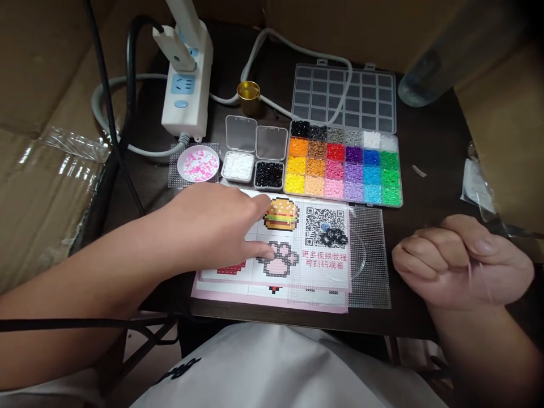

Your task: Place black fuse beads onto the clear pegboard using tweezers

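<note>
My left hand (216, 226) lies over the left part of a printed bead pattern sheet (272, 300), palm down. Its thumb and index finger are spread apart, with the thumb tip at a pink paw pattern (276, 263) and the index finger beside a hamburger pattern (280, 214). The other fingers are hidden underneath. My right hand (459, 260) is closed in a fist at the table's right edge, with a thin pink strip (470, 279) showing at its fingers. A clear pegboard (369, 249) covers the sheet's right part, and a cluster of black beads (334, 237) sits on it.
Behind the sheet stand a bead box (343, 163) with its lid raised, two small boxes of white beads (238, 165) and black beads (269, 174), and a dish of pink and white beads (198, 164). A power strip (187, 90), gold cup (249, 97) and bottle (419, 85) stand farther back.
</note>
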The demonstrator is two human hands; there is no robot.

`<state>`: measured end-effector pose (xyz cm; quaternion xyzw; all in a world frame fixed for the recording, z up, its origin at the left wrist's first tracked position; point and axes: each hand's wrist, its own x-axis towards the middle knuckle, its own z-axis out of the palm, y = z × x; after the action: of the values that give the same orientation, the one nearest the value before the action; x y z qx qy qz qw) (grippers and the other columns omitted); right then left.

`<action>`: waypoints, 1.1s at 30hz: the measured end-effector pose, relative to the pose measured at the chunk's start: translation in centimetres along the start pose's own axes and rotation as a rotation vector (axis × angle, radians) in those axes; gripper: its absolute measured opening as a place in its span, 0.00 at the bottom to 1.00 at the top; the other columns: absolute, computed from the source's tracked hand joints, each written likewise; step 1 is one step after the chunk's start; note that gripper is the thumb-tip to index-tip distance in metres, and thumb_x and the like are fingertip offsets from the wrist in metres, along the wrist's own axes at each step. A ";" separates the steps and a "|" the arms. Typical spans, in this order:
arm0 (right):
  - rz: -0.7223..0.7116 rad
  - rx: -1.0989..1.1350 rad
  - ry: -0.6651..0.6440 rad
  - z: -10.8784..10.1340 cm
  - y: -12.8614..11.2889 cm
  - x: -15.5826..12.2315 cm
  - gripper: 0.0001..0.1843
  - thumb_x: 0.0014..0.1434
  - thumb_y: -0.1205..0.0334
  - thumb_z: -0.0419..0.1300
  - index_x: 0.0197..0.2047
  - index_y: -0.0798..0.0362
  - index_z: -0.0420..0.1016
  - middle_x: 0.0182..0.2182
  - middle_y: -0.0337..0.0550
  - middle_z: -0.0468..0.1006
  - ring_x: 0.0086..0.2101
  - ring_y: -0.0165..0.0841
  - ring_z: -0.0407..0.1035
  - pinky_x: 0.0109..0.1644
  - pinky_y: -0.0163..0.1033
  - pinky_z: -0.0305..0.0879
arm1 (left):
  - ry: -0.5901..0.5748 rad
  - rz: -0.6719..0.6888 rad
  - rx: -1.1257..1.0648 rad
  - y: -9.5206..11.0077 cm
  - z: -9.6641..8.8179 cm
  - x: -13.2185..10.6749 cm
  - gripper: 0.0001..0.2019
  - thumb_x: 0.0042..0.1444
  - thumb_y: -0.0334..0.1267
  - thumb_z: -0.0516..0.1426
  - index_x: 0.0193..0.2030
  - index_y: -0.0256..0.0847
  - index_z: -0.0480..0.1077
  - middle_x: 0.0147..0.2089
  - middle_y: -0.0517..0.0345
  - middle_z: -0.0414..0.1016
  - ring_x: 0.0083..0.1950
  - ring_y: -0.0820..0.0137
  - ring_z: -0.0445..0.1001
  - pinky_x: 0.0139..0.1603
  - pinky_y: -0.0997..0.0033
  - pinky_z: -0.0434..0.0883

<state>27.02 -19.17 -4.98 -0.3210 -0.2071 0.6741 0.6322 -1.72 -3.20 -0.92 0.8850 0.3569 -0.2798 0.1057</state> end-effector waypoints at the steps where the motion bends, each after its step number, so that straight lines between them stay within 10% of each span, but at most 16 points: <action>1: 0.003 0.006 -0.009 0.0 0.0 0.0 0.25 0.56 0.66 0.70 0.22 0.50 0.55 0.13 0.28 0.36 0.15 0.25 0.34 0.15 0.37 0.35 | 0.003 0.002 0.007 0.0 0.0 0.0 0.38 0.54 0.72 0.56 0.63 0.49 0.75 0.36 0.44 0.85 0.39 0.44 0.82 0.37 0.52 0.71; 33: 0.003 0.001 0.050 0.0 0.0 -0.2 0.23 0.55 0.66 0.70 0.22 0.49 0.57 0.14 0.29 0.36 0.16 0.24 0.33 0.16 0.37 0.35 | 0.024 -0.012 -0.020 -0.2 0.2 0.0 0.33 0.51 0.72 0.59 0.53 0.51 0.78 0.34 0.46 0.85 0.38 0.45 0.83 0.34 0.54 0.70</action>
<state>26.99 -19.35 -4.94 -0.3379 -0.1906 0.6668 0.6364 -1.97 -3.10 -1.07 0.8850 0.3664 -0.2660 0.1086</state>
